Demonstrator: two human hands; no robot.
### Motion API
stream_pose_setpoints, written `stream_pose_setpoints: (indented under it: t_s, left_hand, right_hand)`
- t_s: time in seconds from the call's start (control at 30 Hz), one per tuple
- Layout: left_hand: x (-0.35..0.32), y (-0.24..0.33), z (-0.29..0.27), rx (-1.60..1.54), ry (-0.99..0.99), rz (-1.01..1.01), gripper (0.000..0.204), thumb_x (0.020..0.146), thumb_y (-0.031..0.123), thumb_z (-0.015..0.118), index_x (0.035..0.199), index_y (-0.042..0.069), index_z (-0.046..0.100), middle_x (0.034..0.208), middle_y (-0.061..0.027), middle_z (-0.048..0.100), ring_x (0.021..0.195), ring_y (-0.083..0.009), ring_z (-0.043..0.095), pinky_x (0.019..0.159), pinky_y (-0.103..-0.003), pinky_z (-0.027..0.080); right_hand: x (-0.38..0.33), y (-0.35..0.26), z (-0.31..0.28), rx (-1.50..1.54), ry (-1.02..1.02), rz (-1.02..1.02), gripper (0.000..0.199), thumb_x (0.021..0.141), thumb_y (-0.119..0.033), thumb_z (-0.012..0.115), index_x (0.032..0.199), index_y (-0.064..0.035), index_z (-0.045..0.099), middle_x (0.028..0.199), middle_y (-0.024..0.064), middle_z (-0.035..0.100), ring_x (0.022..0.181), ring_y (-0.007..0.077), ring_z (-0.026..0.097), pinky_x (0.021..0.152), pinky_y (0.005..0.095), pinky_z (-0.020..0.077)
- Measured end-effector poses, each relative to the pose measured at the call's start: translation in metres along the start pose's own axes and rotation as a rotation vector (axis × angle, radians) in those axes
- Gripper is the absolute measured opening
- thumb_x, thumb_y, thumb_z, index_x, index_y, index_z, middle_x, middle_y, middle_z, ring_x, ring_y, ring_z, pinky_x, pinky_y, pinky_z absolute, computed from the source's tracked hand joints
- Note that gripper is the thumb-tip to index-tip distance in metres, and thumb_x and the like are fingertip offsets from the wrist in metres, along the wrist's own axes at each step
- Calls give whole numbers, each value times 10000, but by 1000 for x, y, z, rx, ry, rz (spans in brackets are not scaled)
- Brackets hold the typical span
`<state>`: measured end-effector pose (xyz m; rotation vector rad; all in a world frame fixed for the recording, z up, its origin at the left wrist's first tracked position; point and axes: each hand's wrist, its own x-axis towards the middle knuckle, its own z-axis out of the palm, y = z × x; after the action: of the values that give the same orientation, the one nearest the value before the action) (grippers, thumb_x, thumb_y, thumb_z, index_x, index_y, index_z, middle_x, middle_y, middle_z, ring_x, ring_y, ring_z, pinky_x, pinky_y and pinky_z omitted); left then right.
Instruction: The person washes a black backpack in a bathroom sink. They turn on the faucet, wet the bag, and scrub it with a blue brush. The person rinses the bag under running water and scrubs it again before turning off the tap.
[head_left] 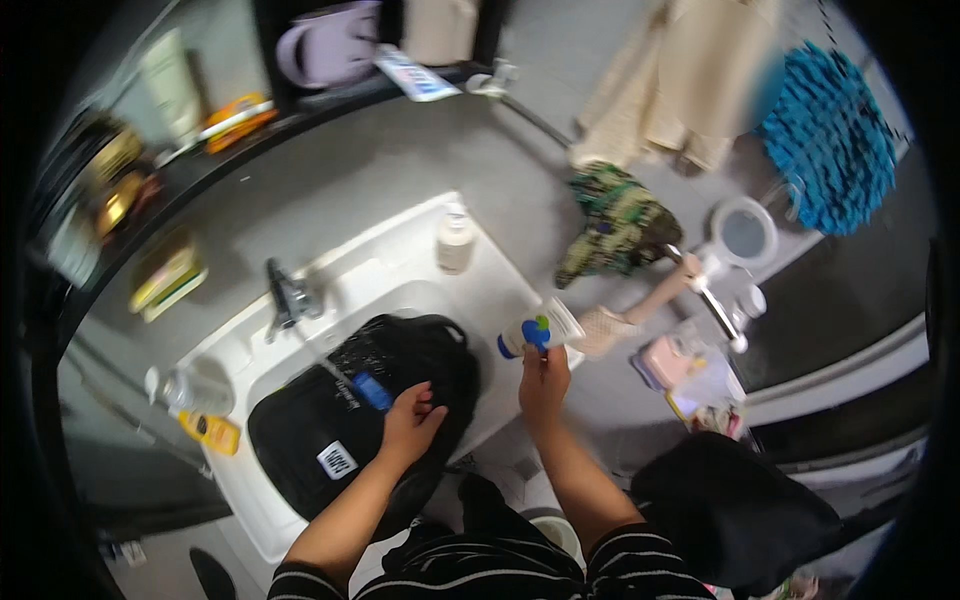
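A wet black backpack (300,440) fills much of the white sink (500,270), lying under a thin stream of water from the metal faucet (292,300). My left hand (412,425) is over the bag, its fingers loosely curled and apart, with nothing visible in them. Just beside that hand, a small blue object (372,390) lies on the backpack; its kind is unclear. To the right, my right hand (545,385) grips a white tube (540,328) with blue and green print, holding it above the sink's right edge.
A pump bottle (455,242) stands on the sink's back corner. At the left end are a clear bottle (200,390) and a yellow bottle (210,432). Above runs a dark shelf (330,100) with a lilac mug (335,45). Cloths and a blue shaggy towel (830,140) hang at right.
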<state>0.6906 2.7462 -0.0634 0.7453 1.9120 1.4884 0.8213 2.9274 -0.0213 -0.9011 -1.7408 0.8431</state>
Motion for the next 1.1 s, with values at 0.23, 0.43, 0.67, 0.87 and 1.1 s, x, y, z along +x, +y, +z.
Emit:
stream_pose_setpoints:
  t_s: [0.23, 0.43, 0.67, 0.87, 1.1]
  left_hand:
    - [-6, 34, 67, 26, -439, 170, 380, 812, 116, 707, 1158, 14, 587, 1003, -103, 647, 838, -160, 650, 759, -300, 512]
    - [-4, 88, 131, 121, -706, 373, 401, 837, 174, 684, 1187, 13, 570, 1036, -123, 641, 891, -197, 645, 819, -319, 508]
    - [-13, 106, 155, 143, -799, 409, 407, 837, 164, 677, 1198, 14, 565, 1060, -126, 640, 904, -207, 644, 834, -326, 506]
    - [-18, 89, 137, 192, -709, 325, 393, 829, 162, 682, 1182, 23, 579, 1035, -115, 645, 892, -210, 647, 819, -338, 508]
    - [-20, 77, 90, 251, -549, 367, 357, 839, 203, 672, 1148, 33, 617, 1006, -130, 640, 867, -234, 645, 790, -335, 506]
  right_hand:
    - [-39, -21, -120, 160, 579, -13, 283, 973, -108, 472, 1223, 21, 439, 1150, 90, 523, 1008, 147, 500, 897, 293, 407]
    - [8, -23, -182, 25, 950, -120, 186, 988, -120, 481, 1088, 36, 476, 1091, 110, 553, 972, 145, 518, 852, 288, 422]
    - [43, 8, -217, -566, 948, 134, 342, 886, -53, 544, 1214, 46, 530, 1081, 204, 566, 988, 354, 546, 856, 404, 439]
    - [49, 64, -232, -362, 907, 388, 395, 834, 13, 574, 1228, 29, 547, 1151, 199, 592, 1071, 351, 564, 919, 379, 441]
    - [41, 48, -207, -989, 720, 37, 511, 884, -88, 540, 1358, 45, 402, 1414, 270, 370, 1318, 406, 340, 1108, 494, 235]
